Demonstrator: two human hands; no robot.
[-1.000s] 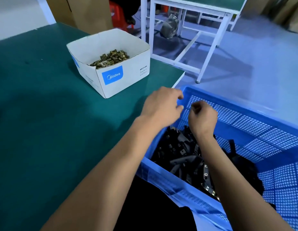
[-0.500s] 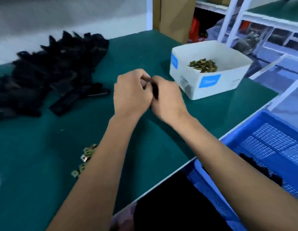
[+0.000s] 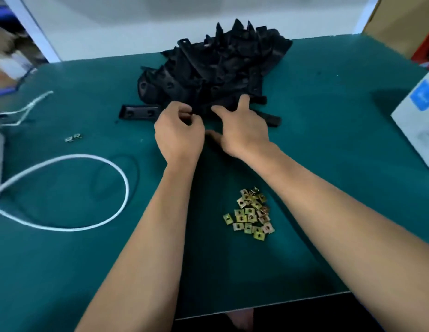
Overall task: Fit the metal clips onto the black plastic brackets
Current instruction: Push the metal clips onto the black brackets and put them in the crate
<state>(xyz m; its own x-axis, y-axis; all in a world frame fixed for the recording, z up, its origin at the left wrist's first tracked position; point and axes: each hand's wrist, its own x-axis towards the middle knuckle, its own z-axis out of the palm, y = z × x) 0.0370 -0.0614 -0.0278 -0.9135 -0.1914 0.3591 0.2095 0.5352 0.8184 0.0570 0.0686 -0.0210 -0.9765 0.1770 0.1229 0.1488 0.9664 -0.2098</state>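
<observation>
A heap of black plastic brackets (image 3: 216,68) lies at the far middle of the green tabletop (image 3: 328,144), with one long bracket (image 3: 139,113) lying flat at the heap's left edge and another strip (image 3: 272,119) poking out to the right. Both hands are at the near edge of that heap. The left hand (image 3: 178,134) has its fingers curled inward, thumb and fingertips drawn together at the edge of the pile; whether they pinch a bracket or a clip I cannot tell. The right hand (image 3: 242,130) is spread, fingers straight and reaching onto the black parts, the thumb out to the side, touching the heap rather than grasping it.

Nearer the person, between the two forearms, a small loose cluster of brass-coloured metal clips (image 3: 250,215) lies on the tabletop. Two more clips (image 3: 73,137) sit well apart to the left.

A white cable (image 3: 98,164) loops across the left side of the tabletop. At the right edge stands a white cardboard box (image 3: 417,125) with a blue label, only partly in view.
</observation>
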